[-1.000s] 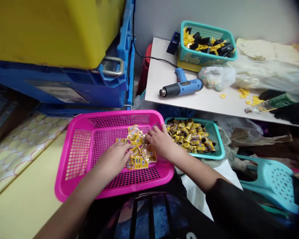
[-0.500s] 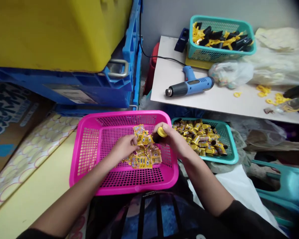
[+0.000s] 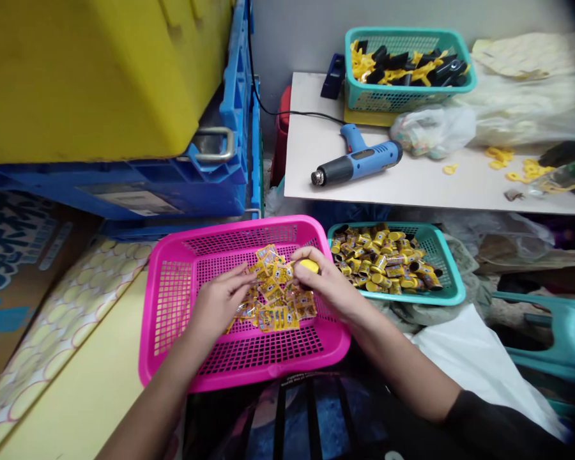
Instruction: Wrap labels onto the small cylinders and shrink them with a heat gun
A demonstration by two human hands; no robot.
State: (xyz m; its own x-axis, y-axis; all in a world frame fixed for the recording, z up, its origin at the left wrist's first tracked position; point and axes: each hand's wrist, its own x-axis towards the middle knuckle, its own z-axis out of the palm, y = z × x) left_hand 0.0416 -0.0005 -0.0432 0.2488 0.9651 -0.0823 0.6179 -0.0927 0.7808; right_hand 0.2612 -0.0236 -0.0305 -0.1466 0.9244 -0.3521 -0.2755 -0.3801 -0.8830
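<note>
Evidently a close-in working spot: the pink basket [image 3: 168,306] sits right before the person's body, near rim by the dark clothing, so both hands reach its floor with elbows bent.

Right hand [image 3: 316,276] gripping a small yellow-capped piece [image 3: 309,265] between thumb and fingers, cap turned up; a fingertip hold, which likely leaves it easy to turn. Held over the basket's right side, where a slip would probably land inside.

Left hand [image 3: 223,295] over the heap of yellow printed wrappers [image 3: 278,316], thumb and fingers partly curled toward its left edge. Cannot tell whether it pinches one. Wrappers gathered right of centre on the basket floor, between the hands, probably for short reaches from either.

Just beside, on the right: a teal basket [image 3: 453,281] of similar yellow-and-brown pieces [image 3: 383,262], handy to the right arm.

Beyond, on the table [image 3: 426,190], a blue heat gun [image 3: 364,161] lies on its side, nozzle pointing left, away from the clear plastic bag [image 3: 434,131] behind it; perhaps a deliberate parking.
</note>
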